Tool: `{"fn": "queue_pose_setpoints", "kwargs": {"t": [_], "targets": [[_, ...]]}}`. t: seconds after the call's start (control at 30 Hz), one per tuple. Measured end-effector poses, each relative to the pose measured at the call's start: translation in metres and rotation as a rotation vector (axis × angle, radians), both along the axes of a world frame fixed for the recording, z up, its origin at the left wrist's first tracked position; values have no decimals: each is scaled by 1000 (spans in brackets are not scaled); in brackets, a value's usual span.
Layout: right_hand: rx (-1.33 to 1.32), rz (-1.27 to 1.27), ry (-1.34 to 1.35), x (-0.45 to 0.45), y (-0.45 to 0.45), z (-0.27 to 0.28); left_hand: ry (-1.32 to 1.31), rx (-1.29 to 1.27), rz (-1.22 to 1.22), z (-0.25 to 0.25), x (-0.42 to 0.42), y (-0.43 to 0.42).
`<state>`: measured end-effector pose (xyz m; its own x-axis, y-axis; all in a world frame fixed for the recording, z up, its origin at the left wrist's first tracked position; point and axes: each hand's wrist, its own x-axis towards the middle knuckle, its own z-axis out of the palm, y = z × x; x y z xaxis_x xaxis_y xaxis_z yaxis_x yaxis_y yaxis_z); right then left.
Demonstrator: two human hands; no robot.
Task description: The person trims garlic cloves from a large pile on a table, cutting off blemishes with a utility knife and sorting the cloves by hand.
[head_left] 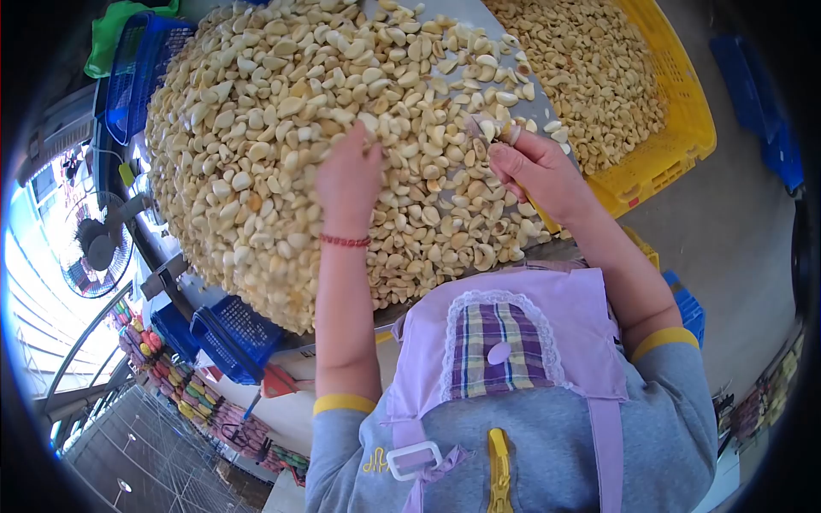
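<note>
A large heap of pale peeled cloves, like garlic [248, 111], covers a grey metal table [540, 107]. My left hand [351, 175], with a red bead bracelet at the wrist, reaches into the middle of the heap; its fingers are bent, blurred and partly hidden, so what they hold cannot be made out. On the right, over the thinner spread of cloves, my right hand [534, 167] is closed around a small knife-like tool. The tool's tip, by the fingers, is near a pale clove.
A yellow crate [684, 128] full of cloves stands at the upper right. Blue baskets [231, 338] hang at the table's lower left and upper left. A fan [98, 244] is at the far left. More blue crates [757, 103] are at the far right.
</note>
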<state>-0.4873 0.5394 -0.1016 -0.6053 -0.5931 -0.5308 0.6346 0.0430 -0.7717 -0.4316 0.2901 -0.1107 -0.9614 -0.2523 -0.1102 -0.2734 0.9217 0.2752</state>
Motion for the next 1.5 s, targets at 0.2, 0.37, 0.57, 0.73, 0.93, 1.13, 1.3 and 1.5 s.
{"fn": "queue_pose_setpoints", "kwargs": {"t": [0.2,0.37,0.57,0.73,0.93,1.13,1.3,1.5], "targets": [[11,-24,1,-2,6,4,-175,448,57,-8,-11,-14],[-29,-103,-68,-4,13,0,246,2064,81,19,-1,-4],[-27,-71,-76,-8,5,3,82,-5,-235,-2,-24,-14],[-10,-42,-44,-6,3,4,-214,-90,-259,1,-39,-7],[40,-12,80,-4,5,3,-283,1075,258,21,-32,4],[4,79,396,9,-2,-2,148,1653,296,10,5,52],[-64,138,503,10,-9,1,268,1705,287,14,10,73],[-34,120,267,7,-11,6,131,2416,99,1,12,61]]}}
